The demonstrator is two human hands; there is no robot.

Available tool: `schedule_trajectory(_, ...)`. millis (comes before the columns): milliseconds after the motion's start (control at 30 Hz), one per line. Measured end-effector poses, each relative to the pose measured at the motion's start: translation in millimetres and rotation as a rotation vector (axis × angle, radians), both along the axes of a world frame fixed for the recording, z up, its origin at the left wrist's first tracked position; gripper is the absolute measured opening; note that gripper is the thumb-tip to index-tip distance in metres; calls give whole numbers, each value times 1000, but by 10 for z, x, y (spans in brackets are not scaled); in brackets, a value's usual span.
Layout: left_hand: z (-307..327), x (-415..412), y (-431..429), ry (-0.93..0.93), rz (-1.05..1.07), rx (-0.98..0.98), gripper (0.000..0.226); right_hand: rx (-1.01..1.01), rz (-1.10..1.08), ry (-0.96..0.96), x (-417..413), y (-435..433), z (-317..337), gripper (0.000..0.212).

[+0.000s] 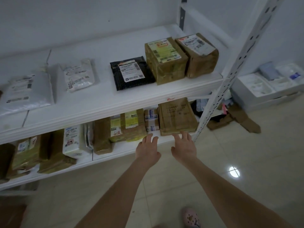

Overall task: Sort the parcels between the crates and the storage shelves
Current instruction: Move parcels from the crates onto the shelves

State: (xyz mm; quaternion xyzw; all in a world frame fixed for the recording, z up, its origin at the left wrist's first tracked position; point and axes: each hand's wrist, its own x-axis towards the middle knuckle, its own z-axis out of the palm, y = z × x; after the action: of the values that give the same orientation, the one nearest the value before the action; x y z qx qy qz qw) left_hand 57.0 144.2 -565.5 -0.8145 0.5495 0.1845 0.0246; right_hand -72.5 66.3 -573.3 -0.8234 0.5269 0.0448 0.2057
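- Your left hand (147, 149) is open, fingers spread and holding nothing, stretched toward the front edge of the lower shelf (125, 149).
- Your right hand (185, 148) is open too, fingers spread and empty, just beside the left one.
- The fingertips of your right hand reach the bottom edge of the tall brown parcel (177, 116), which stands at the right end of the lower shelf. I cannot tell whether they touch it.
- The fingertips of your left hand lie just below the small taped box (151, 120), which stands against the tall brown parcel's left side.
- Left of the small taped box stands a brown parcel with a yellow-green label (132, 125). Further left on the same shelf are a plain brown box (102, 136), a white bag with printed text (73, 140) and more brown parcels (24, 153).
- On the upper shelf (105, 99), two brown boxes sit side by side at the right end: the labelled brown box (166, 60) and the end box (199, 55), both with labels on top.
- A black mailer (131, 72) lies flat just left of the labelled brown box, its edge against it.
- A small white pouch (79, 74) lies well apart to the left, and a large pale bag (28, 92) lies at the far left.
- The perforated white post (236, 63) of the shelf rises on your right.
- Beyond the post, flattened cardboard (238, 119) lies on the tiled floor (164, 186), near some white boxes (266, 86).
- A pink shoe (190, 218) shows at the bottom of the view.
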Motion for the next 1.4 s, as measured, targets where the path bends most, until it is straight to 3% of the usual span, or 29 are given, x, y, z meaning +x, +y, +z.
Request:
schedule_trajectory(433,-1355,-143,-1295,156,284,50,63,146,-40,12,-128,-1328,-1247,63)
schedule_trajectory(600,-1783,9,-1598,323,520,-80,70,68,-34,-6,37,-1747,-1692,60)
schedule_trajectory(733,-1955,138,-1808,411,659,-264,68,-47,-27,-9,184,-2169,-1864,74)
schedule_trajectory(867,-2050,251,-1992,480,688,-290,54,47,-125,13,280,-2447,-1967,73)
schedule_trajectory(967,-2074,239,-2035,563,739,-293,44,80,-163,14,268,-2460,-1996,71)
schedule_trajectory(1100,-2055,167,-1931,537,778,-288,44,74,-178,44,207,-2275,-1954,69)
schedule_trajectory(1400,-2206,74,-1326,426,795,47,69,280,-488,-25,-329,-1496,-1997,85)
